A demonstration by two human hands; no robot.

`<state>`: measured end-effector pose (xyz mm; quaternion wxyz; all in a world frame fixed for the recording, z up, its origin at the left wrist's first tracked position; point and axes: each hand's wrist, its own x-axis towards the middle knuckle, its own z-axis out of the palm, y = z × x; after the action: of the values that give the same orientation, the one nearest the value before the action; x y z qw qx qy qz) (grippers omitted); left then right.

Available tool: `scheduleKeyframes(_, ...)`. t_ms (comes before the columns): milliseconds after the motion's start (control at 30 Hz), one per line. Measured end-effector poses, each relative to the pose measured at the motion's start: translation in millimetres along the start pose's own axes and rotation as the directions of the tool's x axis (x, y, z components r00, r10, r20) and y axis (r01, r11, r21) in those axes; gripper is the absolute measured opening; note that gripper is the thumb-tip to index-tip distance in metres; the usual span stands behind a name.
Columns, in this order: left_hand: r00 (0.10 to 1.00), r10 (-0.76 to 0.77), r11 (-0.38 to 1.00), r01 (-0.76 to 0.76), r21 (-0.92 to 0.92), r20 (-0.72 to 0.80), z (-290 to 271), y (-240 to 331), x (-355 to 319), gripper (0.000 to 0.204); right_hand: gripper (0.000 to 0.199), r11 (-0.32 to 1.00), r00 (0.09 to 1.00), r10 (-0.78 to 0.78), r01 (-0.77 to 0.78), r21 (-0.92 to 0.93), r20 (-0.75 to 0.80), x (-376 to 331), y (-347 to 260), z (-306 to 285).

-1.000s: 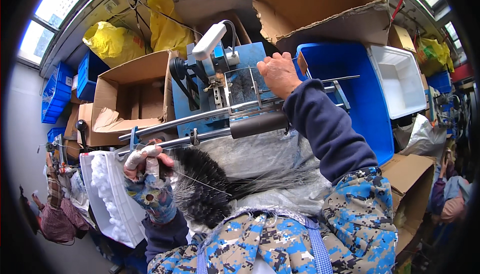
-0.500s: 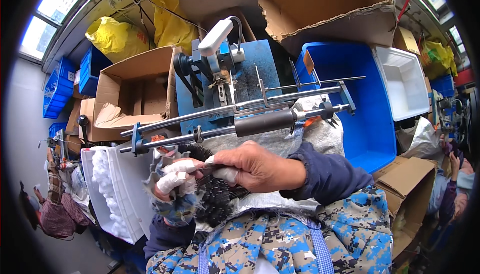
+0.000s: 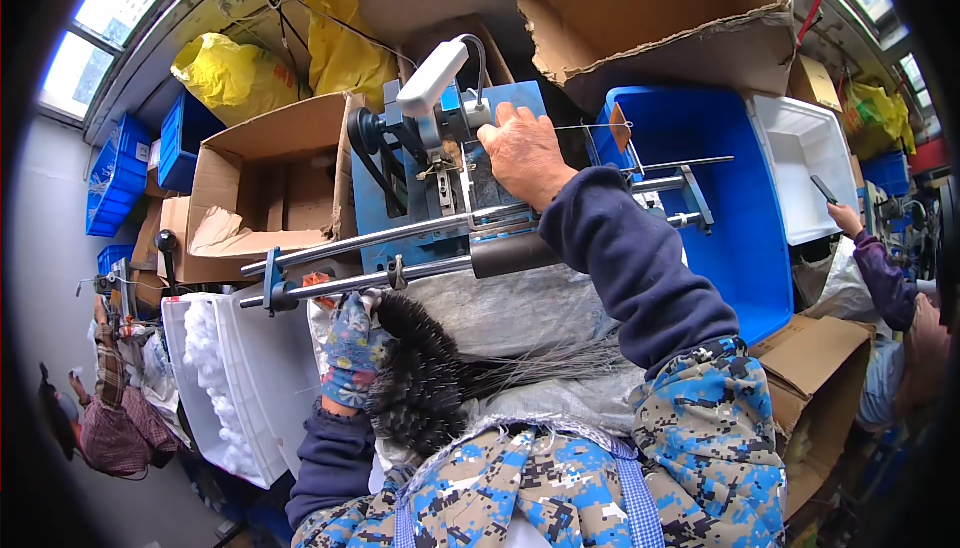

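A bundle of black bristle brushes (image 3: 415, 388) lies in front of me, its thin wire stems (image 3: 540, 368) fanning out to the right. My left hand (image 3: 352, 343), in a floral fabric glove, is closed at the bundle's upper left end; its fingertips are partly hidden. On the blue bench machine (image 3: 375, 218), my right hand (image 3: 527, 155) is bare on its back, with fingers curled down beside the metal clamp (image 3: 445, 183). A thin wire (image 3: 595, 127) runs out from this hand to the right; the part under the fingers is hidden.
Two steel rails (image 3: 420, 233) with a dark roller (image 3: 515, 254) cross before the machine. A blue bin (image 3: 745, 293) stands right, a white tub (image 3: 270, 398) with white pieces left. Cardboard boxes (image 3: 265, 133) stand around. A co-worker's hand (image 3: 846, 219) holds a dark object far right.
My right hand has left the left hand and moved up to the machine, where a thin wire now extends from it. My left hand has lowered slightly; more of the bristles and stems shows.
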<state>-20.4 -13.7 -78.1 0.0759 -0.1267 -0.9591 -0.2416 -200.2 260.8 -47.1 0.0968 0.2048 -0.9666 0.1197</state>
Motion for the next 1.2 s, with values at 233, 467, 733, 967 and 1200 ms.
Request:
scheduleKeyframes(233, 0.997, 0.037, 0.997, -0.032, 0.073, -0.070, -39, 44, 12, 0.028, 0.012, 0.998, 0.998, -0.052, 0.050, -0.048, -0.031, 0, 2, 9)
scheduleKeyframes(467, 0.975, -0.213, 0.909, 0.218, -0.355, 0.053, -42, 54, 11, 0.042, 0.010, 0.998, 0.997, -0.015, 0.011, -0.055, -0.075, -2, -3, 6)
scheduleKeyframes(733, 0.862, -0.505, 0.549, 0.286, -0.786, -0.039, -35, 28, 3, 0.040, 0.014, 0.998, 0.998, -0.054, 0.055, 0.026, -0.039, 1, 3, 13)
scheduleKeyframes(967, 0.933, -0.226, 0.966, 0.178, 0.187, 0.279, -29, 2, -14, 0.053, 0.018, 0.998, 0.998, 0.050, -0.051, 0.026, 0.034, 4, 7, 10)
scheduleKeyframes(1200, 0.943, -0.229, 0.973, 0.220, 0.062, 0.241, -19, -26, -43, 0.049, 0.053, 0.999, 0.999, 0.039, -0.039, 0.033, 0.010, -46, 12, -10)
